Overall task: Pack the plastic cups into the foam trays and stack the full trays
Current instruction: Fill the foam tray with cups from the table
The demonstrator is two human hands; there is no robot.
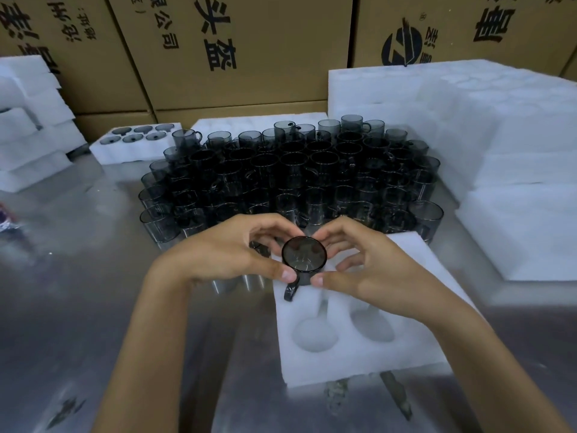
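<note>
Steel tabletop (78, 245), foam tray (359, 354), cardboard boxes (249, 57) behind

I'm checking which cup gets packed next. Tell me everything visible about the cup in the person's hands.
The cup is dark, smoky, see-through plastic, round, with a loop handle pointing toward the person. Its open mouth faces the camera. The left hand and right hand pinch its rim with thumbs and fingertips. It sits over the far corner of the foam tray; whether it is seated in a pocket is unclear.
</note>
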